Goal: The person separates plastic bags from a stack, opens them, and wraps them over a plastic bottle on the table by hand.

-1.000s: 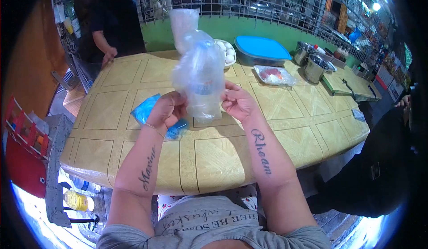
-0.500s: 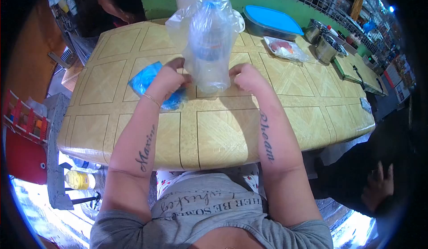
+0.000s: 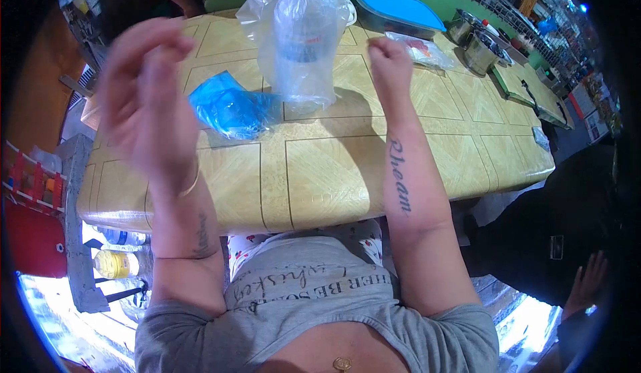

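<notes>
A clear plastic bag (image 3: pixel 267 59) stands upright on the table, wrapped around a clear bottle with a blue cap (image 3: pixel 304 36). My left hand (image 3: pixel 150 99) is raised at the left, blurred, its fingers curved and apart from the thumb with nothing seen in them. Below and right of it lies a crumpled blue plastic bag (image 3: pixel 234 109), not touched. To the right of the wrapped bottle, my right hand (image 3: pixel 390 66) hovers with its fingers curled into a loose fist, apart from the bag. Nothing shows in that fist.
Along the back stand a blue-lidded container (image 3: pixel 400 13), a wrapped white tray (image 3: pixel 420 49) and a metal pot (image 3: pixel 481 56). A green board (image 3: pixel 527 93) lies at the right edge of the table (image 3: pixel 334 173). Another person's hand (image 3: pixel 587 279) shows at lower right.
Both hands have come away from the wrapped bottle's base. My left hand has risen toward me and left; my right has moved up and slightly right. The view has shifted a little.
</notes>
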A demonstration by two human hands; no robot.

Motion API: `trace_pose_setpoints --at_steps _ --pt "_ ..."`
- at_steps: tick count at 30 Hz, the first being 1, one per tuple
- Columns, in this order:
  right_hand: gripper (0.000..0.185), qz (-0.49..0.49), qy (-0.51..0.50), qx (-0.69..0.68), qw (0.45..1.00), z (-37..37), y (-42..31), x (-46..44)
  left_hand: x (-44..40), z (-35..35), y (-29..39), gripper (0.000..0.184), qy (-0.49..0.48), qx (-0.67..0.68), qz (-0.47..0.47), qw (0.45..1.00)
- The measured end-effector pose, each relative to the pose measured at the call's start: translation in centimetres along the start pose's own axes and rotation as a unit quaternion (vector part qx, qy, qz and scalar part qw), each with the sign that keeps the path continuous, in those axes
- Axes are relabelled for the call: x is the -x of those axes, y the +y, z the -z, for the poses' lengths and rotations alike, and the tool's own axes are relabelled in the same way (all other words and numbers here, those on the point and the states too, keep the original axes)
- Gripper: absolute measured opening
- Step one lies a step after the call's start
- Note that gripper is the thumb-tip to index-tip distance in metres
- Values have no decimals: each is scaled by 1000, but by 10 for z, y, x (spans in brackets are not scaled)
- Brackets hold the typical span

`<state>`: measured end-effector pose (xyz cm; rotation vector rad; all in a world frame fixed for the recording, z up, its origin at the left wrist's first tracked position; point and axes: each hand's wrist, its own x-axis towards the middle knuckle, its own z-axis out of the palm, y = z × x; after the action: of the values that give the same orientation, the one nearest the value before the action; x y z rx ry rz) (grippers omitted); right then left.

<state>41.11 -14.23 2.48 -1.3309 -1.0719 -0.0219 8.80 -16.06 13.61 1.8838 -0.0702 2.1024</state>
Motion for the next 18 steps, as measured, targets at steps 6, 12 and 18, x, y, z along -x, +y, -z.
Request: trace_pose_setpoints --at_steps 6,12,18 --pt "11 61 225 -278 932 48 -91 -4 -35 34 97 26 -163 -37 -301 939" --pt "16 366 183 -232 882 120 -169 44 -46 41 129 25 -211 -59 -374 901" --pt "24 424 85 -223 874 195 -234 103 -46 47 142 24 -222 -68 -389 891"
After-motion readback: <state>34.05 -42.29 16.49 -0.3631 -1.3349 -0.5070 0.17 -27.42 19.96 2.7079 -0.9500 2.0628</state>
